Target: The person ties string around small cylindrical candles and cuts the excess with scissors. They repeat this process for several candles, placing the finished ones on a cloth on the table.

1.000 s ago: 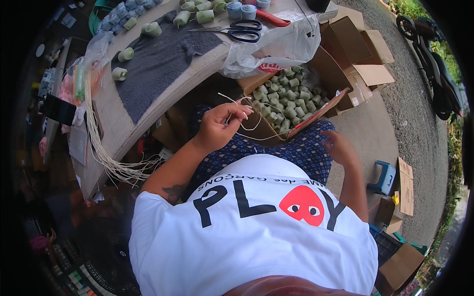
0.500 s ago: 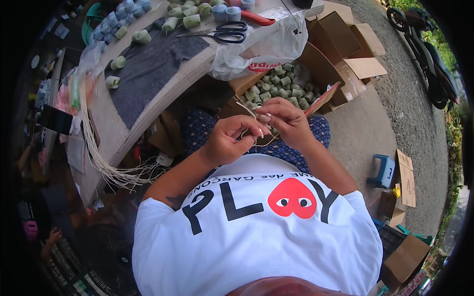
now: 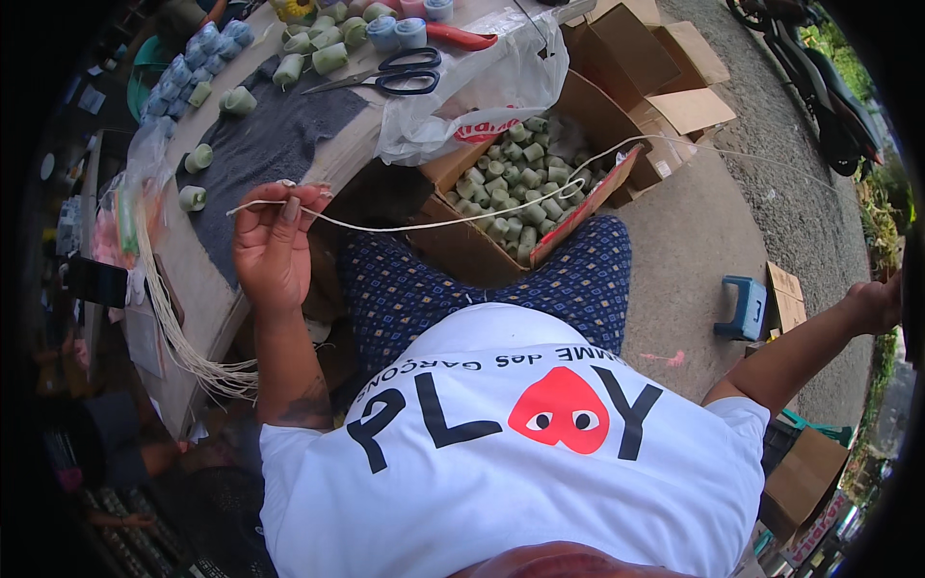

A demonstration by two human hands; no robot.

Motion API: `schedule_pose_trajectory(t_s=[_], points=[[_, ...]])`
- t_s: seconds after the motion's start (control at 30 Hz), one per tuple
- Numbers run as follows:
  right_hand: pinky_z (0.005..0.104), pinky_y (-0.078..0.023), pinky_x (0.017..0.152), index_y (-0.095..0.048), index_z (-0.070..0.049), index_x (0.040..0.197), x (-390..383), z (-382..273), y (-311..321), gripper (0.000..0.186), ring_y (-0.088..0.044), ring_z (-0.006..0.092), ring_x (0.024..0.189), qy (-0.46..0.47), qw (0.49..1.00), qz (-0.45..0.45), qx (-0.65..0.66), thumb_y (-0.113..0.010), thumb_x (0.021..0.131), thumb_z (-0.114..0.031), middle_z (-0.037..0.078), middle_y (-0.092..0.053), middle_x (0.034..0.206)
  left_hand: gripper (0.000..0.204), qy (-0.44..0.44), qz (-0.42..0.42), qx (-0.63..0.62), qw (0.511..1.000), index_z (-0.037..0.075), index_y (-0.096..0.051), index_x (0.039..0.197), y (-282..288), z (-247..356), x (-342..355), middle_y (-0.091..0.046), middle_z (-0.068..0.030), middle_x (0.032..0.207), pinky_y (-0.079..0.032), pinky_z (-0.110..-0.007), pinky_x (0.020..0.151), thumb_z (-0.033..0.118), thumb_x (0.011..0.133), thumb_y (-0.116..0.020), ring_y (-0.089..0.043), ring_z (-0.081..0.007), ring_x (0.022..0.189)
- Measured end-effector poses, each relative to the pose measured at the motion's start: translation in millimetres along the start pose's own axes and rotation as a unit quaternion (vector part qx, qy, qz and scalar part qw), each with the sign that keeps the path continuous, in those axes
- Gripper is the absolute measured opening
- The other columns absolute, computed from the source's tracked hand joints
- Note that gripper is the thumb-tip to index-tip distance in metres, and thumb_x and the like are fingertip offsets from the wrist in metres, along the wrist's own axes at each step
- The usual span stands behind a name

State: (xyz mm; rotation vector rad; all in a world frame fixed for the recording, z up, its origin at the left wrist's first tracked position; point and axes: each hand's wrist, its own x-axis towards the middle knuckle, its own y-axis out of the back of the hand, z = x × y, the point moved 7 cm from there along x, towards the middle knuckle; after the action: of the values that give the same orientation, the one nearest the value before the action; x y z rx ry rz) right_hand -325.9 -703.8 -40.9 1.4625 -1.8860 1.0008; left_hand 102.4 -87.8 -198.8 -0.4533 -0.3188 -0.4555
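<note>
Nearest to us, our white cotton shirt (image 3: 501,453) fills the lower frame, and past it our lap in dark blue dotted cloth (image 3: 462,279). Our left hand (image 3: 275,246) is raised in front of the bench (image 3: 193,289), its grip closed: thumb and fingertips pinch one end of a thin, pale, stiff-looking string (image 3: 434,222). The string runs taut from that pinch to the right, crossing over the open cardboard box (image 3: 540,183), then thins out toward the far right over the concrete ground (image 3: 694,250). Our right hand (image 3: 882,303) is stretched far out at the right edge of the view; we cannot tell how its grip stands or whether the string reaches it.

The box in front of our knees is packed with small, stubby, pale green cylinders (image 3: 511,193). A crumpled clear plastic bag (image 3: 482,87) drapes over the bench edge beside it. A bundle of pale cords (image 3: 178,328) hangs off the bench's near left edge. On the bench lies a dark grey felt-like cloth (image 3: 260,144) with a few more green cylinders on it, then black-handled scissors (image 3: 385,77). Farther right stand empty cardboard boxes (image 3: 665,77).
</note>
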Motion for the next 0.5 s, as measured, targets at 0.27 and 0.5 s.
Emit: schedule_pose_trajectory(t_s=[0.27, 0.5], points=[[0.0333, -0.053, 0.088, -0.055, 0.000, 0.088, -222.8, -47.1, -101.3, 0.002, -0.064, 0.0208, 0.094, -0.130, 0.920, -0.348, 0.125, -0.056, 0.090, 0.000, 0.013, -0.063, 0.102, 0.014, 0.307, -0.161, 0.023, 0.938, 0.000, -0.063, 0.098, -81.7, -134.2, -25.0, -0.065, -0.0067, 0.088, -0.048, -0.029, 0.085, 0.011, 0.091, -0.059, -0.063, -0.0181, 0.086], [0.0237, -0.047, 0.079, -0.048, -0.002, 0.127, -457.7, -104.5, -134.6, 0.048, -0.056, 0.0089, 0.086, -0.421, 0.525, -0.714, 0.190, -0.067, 0.084, -0.004, 0.004, -0.060, 0.101, 0.010, 0.227, -0.351, 0.248, 0.874, 0.004, -0.069, 0.093, -146.5, -158.6, -85.0, -0.061, -0.0061, 0.083, -0.048, -0.026, 0.077, 0.006, 0.084, -0.065, -0.059, -0.0132, 0.080]])
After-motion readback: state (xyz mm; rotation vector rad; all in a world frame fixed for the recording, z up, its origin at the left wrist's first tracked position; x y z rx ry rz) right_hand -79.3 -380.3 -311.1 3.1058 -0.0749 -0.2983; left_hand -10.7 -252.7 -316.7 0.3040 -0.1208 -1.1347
